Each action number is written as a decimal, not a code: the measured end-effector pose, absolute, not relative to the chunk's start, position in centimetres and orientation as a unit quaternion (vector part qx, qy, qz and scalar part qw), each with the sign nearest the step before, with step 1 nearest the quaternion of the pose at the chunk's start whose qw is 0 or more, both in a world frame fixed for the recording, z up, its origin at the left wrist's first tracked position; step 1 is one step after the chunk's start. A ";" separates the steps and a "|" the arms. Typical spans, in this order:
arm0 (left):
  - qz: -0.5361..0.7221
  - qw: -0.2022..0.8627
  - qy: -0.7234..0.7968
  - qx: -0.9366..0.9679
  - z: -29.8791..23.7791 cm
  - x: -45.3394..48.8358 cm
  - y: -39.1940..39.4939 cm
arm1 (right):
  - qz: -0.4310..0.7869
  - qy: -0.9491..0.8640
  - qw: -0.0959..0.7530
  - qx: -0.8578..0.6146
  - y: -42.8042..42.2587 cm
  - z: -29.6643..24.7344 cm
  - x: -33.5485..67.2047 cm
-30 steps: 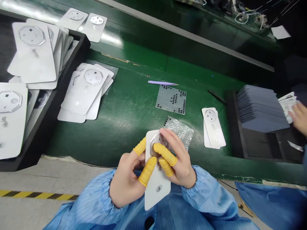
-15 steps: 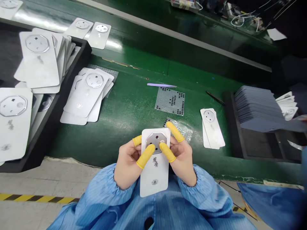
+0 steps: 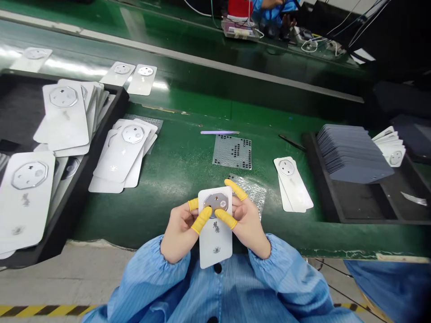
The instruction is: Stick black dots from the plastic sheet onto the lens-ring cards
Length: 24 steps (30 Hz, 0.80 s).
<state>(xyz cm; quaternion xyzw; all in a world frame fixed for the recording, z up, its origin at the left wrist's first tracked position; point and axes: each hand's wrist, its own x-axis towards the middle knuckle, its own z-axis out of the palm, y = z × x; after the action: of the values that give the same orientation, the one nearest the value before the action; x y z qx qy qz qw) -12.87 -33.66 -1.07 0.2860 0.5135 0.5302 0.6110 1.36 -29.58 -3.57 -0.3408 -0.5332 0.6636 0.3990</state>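
1. White panel (image 3: 215,240), marked with dark print, is held up in both hands at the near edge of the green bench (image 3: 168,202), in front of the blue jacket (image 3: 202,287).
2. The left hand (image 3: 178,233) pinches the panel's left side, its thumb on the face and fingers curled behind.
3. The right hand (image 3: 251,226) pinches the right side; its thumb rests on the octagonal plate (image 3: 217,198), while its index finger extends past the top right corner.
4. Yellow finger cots (image 3: 202,220) cover both thumbs and some fingertips; the two thumb tips are close together.
5. Just beyond the hands lies a bubbled clear sheet (image 3: 254,193); farther off, a sheet with black dots (image 3: 229,152) and purple tweezers (image 3: 219,132).
6. To the left, a loose stack of panels (image 3: 119,157) sits beside a black tray (image 3: 82,184) holding more.
7. To the right, two overlapping panels (image 3: 294,186) lie near another tray (image 3: 362,197), which holds grey sheets (image 3: 352,154) and fanned white pieces (image 3: 390,146).
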 end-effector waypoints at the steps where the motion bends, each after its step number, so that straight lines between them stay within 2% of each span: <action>1: 0.534 0.604 0.516 0.289 -1.1 -12.9 -33.7 | 0.668 -0.529 0.397 -0.341 -29.6 -3.4 1.4; 8: 0.566 0.517 0.576 0.284 -1.4 -12.2 -34.3 | 0.688 -0.492 0.416 -0.335 -30.3 -2.7 0.9; 15: 0.541 0.571 0.550 0.280 -0.6 -12.8 -33.3 | 0.702 -0.467 0.422 -0.334 -29.9 -3.0 1.4; 21: 0.539 0.498 0.611 0.297 -2.9 -11.9 -33.9 | 0.688 -0.458 0.411 -0.385 -30.8 -3.1 0.4; 24: 0.502 0.485 0.610 0.376 -3.7 -11.4 -33.8 | 0.657 -0.480 0.396 -0.425 -29.7 -3.3 2.3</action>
<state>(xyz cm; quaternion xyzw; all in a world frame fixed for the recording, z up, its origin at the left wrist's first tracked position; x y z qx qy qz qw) -11.40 -33.78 -3.69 0.3760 0.6097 0.5016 0.4851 2.25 -29.75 -3.26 -0.4251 -0.4802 0.6569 0.3965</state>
